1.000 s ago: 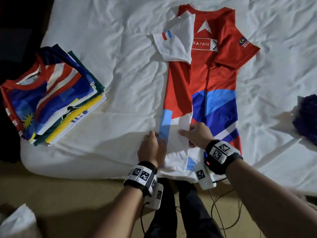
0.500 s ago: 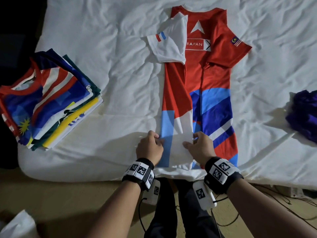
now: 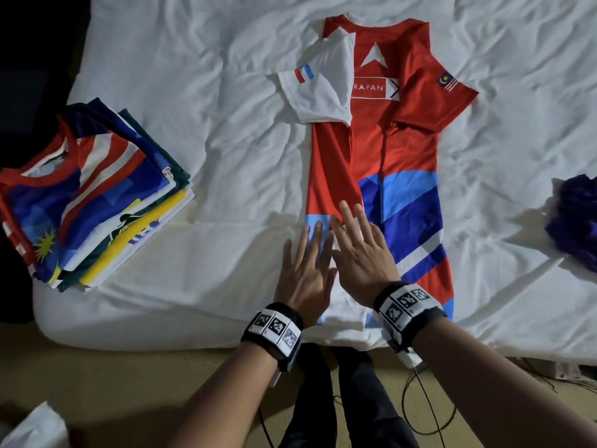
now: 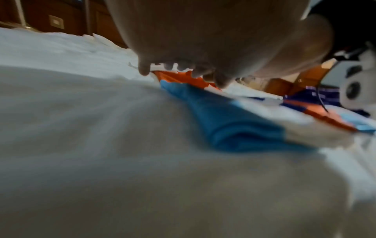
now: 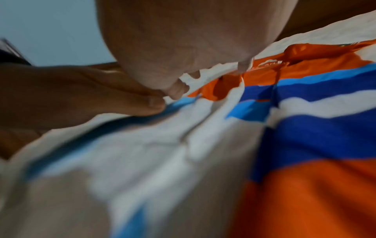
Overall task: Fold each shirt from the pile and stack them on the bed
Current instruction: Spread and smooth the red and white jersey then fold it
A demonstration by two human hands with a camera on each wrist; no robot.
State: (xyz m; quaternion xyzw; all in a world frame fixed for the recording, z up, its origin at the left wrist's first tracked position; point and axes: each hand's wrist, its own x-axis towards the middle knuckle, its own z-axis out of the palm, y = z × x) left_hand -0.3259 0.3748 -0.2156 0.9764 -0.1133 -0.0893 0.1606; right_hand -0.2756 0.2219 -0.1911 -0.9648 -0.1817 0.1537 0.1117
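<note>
A red shirt (image 3: 371, 140) with blue and white stripes lies flat on the white bed (image 3: 193, 92). Its left side is folded inward and the white sleeve (image 3: 319, 88) lies over the chest. My left hand (image 3: 307, 270) rests flat with straight fingers on the folded strip near the hem. Beside it my right hand (image 3: 358, 250) presses flat on the same fold. In the left wrist view the blue folded edge (image 4: 234, 128) of the shirt runs under the palm. In the right wrist view the striped cloth (image 5: 284, 120) spreads below the straight fingers (image 5: 177, 91).
A stack of folded shirts (image 3: 80, 195) sits at the bed's left edge. A dark purple garment (image 3: 575, 221) lies at the right. Cables (image 3: 429, 415) trail on the tan floor near the person's dark trousers (image 3: 342, 399). Something white (image 3: 29, 428) lies at the bottom left.
Both hands, earlier curled and pinching the folded strip near the hem, have let go and now lie flat with straight fingers, moved a little up the shirt.
</note>
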